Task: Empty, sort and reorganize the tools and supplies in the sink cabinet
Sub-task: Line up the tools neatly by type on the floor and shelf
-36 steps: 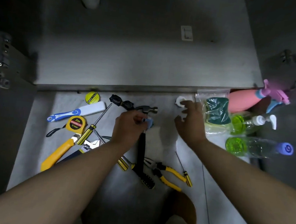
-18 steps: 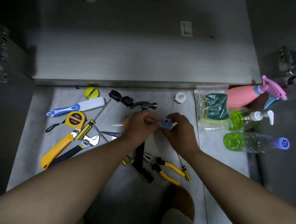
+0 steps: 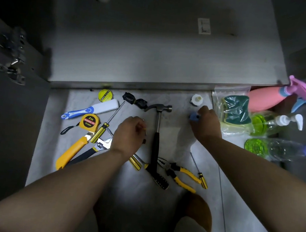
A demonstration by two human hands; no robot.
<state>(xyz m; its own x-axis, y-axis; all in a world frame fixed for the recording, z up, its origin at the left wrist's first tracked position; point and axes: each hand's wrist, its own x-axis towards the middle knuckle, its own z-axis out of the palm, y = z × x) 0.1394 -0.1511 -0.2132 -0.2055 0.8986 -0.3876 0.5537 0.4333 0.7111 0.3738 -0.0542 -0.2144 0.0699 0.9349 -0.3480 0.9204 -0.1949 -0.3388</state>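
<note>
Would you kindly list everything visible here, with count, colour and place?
hammer: 1, steel and black, centre
pliers: 1, yellow-black, by hammer handle
screwdrivers: 3, yellow-black, scattered
tape measure: 1, yellow, left
knife: 1, yellow, far left
wrench: 1, steel, beside knife
tape roll: 1, yellow, by cabinet
blue-handled tool: 1, blue-white, left
black bundle: 1, black, above hammer
cap: 1, white, right of hammer
sponge bag: 1, clear-green, right
spray bottle: 1, pink, far right
clear bottles: 2, green-tinted, right
blue piece: 1, blue, below cap
left grip: 1, curled, left of hammer; contents unclear
right grip: 1, holds blue piece
</note>
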